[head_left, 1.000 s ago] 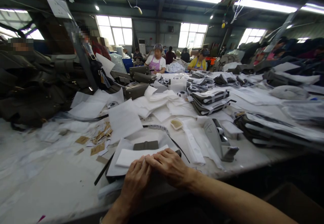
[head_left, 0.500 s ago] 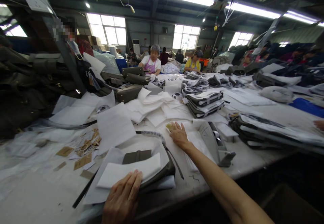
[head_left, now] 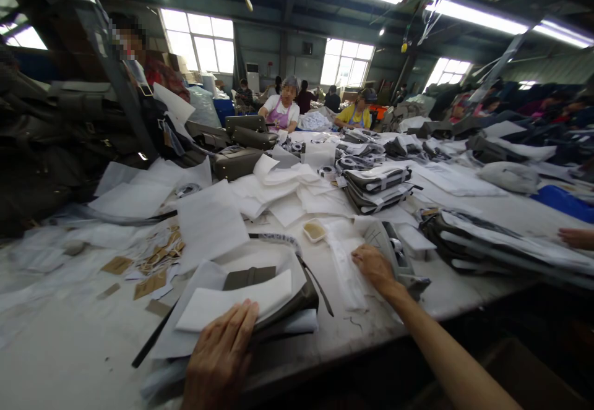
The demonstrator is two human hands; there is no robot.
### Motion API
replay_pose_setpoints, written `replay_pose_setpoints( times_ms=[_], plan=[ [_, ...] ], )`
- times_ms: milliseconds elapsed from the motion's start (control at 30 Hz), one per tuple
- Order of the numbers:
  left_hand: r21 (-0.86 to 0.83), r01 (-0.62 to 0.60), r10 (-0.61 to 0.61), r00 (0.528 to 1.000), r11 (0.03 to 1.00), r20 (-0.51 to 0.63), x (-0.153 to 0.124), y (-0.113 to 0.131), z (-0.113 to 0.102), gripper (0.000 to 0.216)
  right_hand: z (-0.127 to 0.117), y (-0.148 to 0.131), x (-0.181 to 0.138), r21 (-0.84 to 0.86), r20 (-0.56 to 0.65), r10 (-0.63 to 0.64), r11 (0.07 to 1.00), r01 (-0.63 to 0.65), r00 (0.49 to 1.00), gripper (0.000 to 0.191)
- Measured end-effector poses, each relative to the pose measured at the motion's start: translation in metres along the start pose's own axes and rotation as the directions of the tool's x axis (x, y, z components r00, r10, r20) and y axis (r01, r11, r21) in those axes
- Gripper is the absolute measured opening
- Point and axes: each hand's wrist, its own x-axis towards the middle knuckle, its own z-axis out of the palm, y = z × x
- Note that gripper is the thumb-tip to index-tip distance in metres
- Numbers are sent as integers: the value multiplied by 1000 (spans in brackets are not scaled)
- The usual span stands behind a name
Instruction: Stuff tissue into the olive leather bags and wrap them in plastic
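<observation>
— What has your grip got?
— My left hand lies flat, open, pinning the white sheet on the grey bag. Beyond, my right hand rests open beside the tape dispenser.
— Risk?
— The sheet could slide off if my palm eases.

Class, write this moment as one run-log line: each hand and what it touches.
left hand: flat on white sheet over grey bag | right hand: at tape dispenser | table

The left hand lies flat, palm down and fingers spread forward, at the near edge of the counter. The right arm stretches forward over that counter, its hand palm down, fingers loosely curled, farther in than the left.
</observation>
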Motion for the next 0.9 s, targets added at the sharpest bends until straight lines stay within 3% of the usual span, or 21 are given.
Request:
replay_pose_setpoints(
  times_ms=[300,500,633,800,900],
  plan=[
    [2,38,-38,999,999,1,5,3,-6,47,11,1,-6,-98,-37,25,995,-28,999,22],
    [-13,49,-49,999,999,-15,5,4,-5,47,14,-1,-23,-157,-24,79,984,-81,997,17],
    [-2,38,-38,999,999,1,5,3,-5,51,6,-5,-24,-140,-43,124,982,-129,991,24],
    [-6,66,-66,997,998,-40,10,5,-8,50,-7,-12,-23,-92,-100,156,982,-165,983,10],
    [-13,74,-74,996,997,-51,14,5,-11,50,-20,-21,-26,-44,-113,163,985,-169,980,11]
  ],
)
